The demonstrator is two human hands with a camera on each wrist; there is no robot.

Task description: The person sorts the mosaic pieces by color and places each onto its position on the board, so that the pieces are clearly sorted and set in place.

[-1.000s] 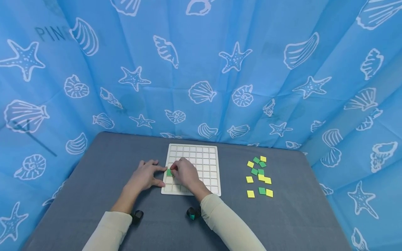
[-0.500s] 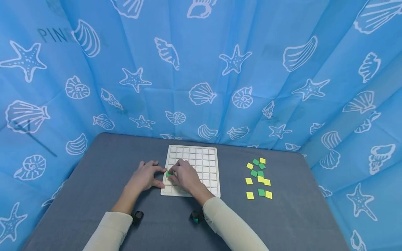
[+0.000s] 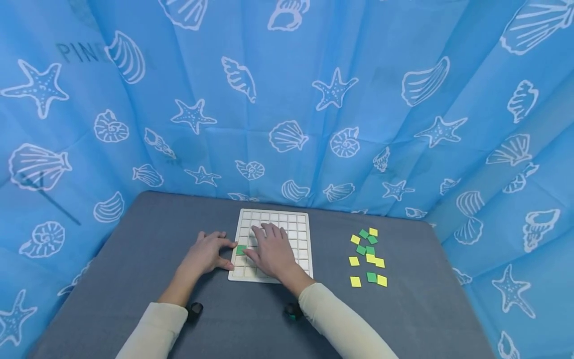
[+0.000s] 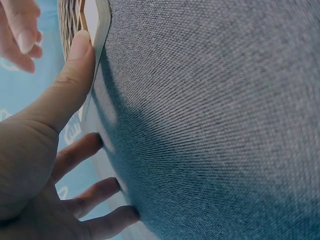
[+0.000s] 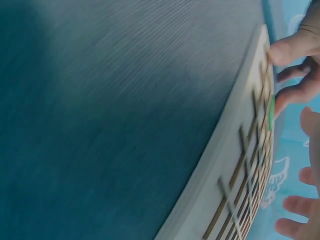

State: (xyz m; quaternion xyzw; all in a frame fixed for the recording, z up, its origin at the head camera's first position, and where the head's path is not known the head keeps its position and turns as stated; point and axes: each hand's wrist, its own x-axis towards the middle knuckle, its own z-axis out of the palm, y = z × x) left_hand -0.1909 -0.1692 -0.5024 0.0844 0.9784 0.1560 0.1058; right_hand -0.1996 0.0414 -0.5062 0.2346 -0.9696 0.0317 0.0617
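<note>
A cream gridded board (image 3: 302,234) lies on the table, with one green square tile (image 3: 241,250) in its left column. My left hand (image 3: 204,255) steadies the board's left edge; in the left wrist view its thumb (image 4: 75,70) rests on the rim while the other fingers spread on the cloth. Over the board's lower middle, my right hand (image 3: 274,253) hovers with fingers apart and nothing held. Its thumb tip is close to the green tile's right side. The right wrist view shows loose right fingers (image 5: 297,205) above the grid.
To the right of the board lie several loose square tiles, among them a yellow tile (image 3: 356,281) and a green tile (image 3: 371,277). Grey cloth covers the table (image 3: 403,319). A blue shell-patterned curtain (image 3: 309,164) hangs behind and at both sides.
My right hand has released the green tile, which now sits flat in the left column. Its fingers spread and moved slightly right. The left hand stayed at the board's edge.
</note>
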